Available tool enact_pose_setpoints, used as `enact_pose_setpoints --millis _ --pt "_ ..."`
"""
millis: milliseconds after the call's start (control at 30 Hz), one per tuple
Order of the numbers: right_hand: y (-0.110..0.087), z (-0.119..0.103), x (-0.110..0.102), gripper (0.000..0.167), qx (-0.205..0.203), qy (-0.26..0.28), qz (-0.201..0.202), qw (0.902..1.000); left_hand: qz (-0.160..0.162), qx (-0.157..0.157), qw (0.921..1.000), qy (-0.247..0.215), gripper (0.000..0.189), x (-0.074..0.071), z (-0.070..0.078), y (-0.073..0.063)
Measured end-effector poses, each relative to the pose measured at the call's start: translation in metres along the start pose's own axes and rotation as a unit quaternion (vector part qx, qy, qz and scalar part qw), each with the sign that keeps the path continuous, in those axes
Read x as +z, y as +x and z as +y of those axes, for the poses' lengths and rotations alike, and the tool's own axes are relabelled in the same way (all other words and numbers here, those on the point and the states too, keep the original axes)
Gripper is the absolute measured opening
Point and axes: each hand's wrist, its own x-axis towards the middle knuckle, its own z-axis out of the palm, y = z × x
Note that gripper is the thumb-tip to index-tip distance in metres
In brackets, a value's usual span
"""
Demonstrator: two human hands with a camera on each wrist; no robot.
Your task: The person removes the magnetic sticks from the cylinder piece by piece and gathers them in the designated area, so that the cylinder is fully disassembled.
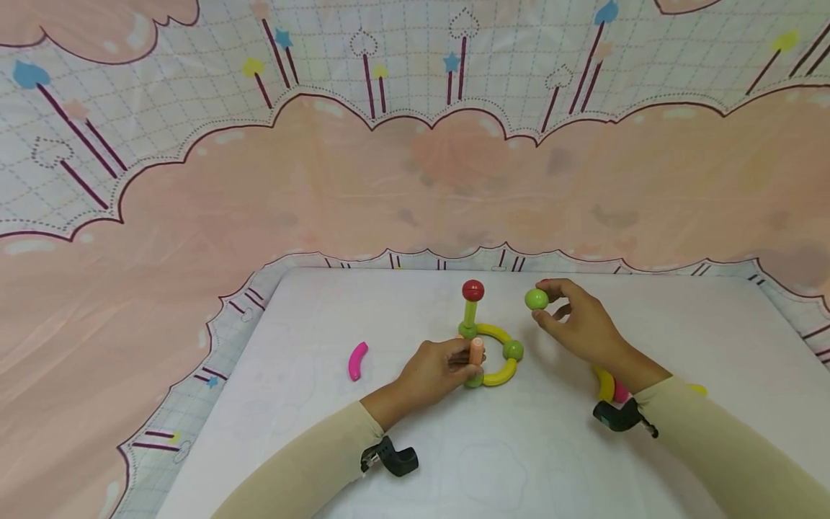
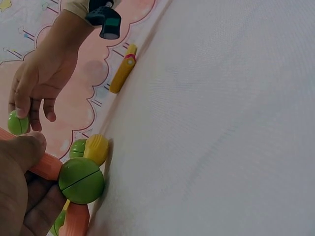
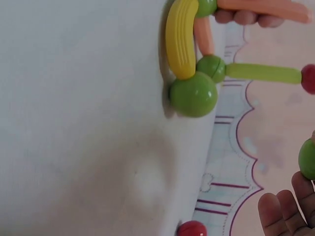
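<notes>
My left hand (image 1: 433, 371) pinches an upright orange rod (image 1: 476, 351) fixed in a green ball (image 2: 81, 180) at the near-left corner of a toy frame. That frame is a ring of curved yellow pieces (image 1: 494, 332), orange pieces and green connector balls (image 1: 513, 350), lying on the table. From its far-left ball rises a light-green rod (image 1: 470, 313) topped by a red ball (image 1: 473, 290). To the right of the frame, my right hand (image 1: 580, 328) holds a loose green ball (image 1: 536, 299) between thumb and fingers, above the table and apart from the frame.
A curved magenta piece (image 1: 357, 361) lies on the white table (image 1: 272, 447) left of the frame. Under the right forearm sit a yellow curved piece (image 1: 605, 384) and a magenta one (image 1: 620, 392). Another red ball (image 3: 192, 229) is partly visible. A patterned cloth (image 1: 389, 187) hangs behind.
</notes>
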Motion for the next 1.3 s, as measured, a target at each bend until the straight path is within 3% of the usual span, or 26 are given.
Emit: enact_pose_setpoints --millis 200,667,1300 --pt "0.005 0.01 -0.006 0.047 0.037 -0.007 -0.001 0.9993 -0.001 -0.002 1.0 0.0 0.033 0.0 0.0 0.0" --pt "0.016 0.033 -0.018 0.049 0.076 -0.036 0.016 0.9963 -0.002 0.0 1.0 0.001 0.031 -0.001 0.001 0.0" --pt "0.029 0.062 -0.028 0.058 0.146 -0.043 0.006 0.9883 -0.002 -0.001 1.0 0.002 0.031 -0.002 0.002 0.001"
